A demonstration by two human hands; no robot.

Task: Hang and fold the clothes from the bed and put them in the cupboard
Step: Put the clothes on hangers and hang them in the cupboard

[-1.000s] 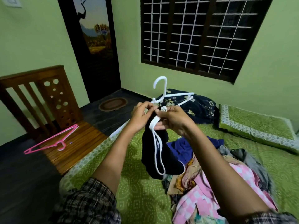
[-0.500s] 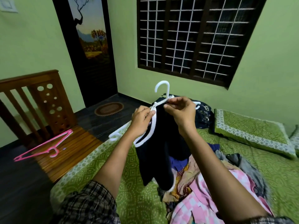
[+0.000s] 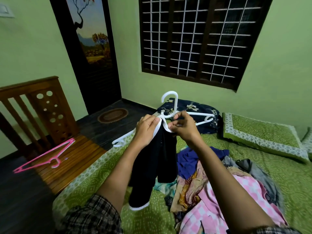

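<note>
A black garment with white trim (image 3: 152, 166) hangs from a white plastic hanger (image 3: 170, 105) held up over the bed. My left hand (image 3: 146, 130) grips the garment's white edge at the hanger's neck. My right hand (image 3: 184, 127) pinches the white trim and the hanger bar just right of it. The hanger's hook points up; one arm end shows at the lower left, the other at the right. A heap of mixed clothes (image 3: 219, 188) lies on the green bedspread (image 3: 278, 174) below my right forearm.
A pink hanger (image 3: 49, 157) lies on a wooden chair (image 3: 42, 119) to the left of the bed. A dark floral pillow (image 3: 194, 108) and a green pillow (image 3: 260, 135) lie at the head of the bed. A dark door and a barred window stand behind.
The garment's white trim has been pulled up to the hanger's neck and bunched there. Both hands have closed in around the neck, and the black cloth now hangs straight down.
</note>
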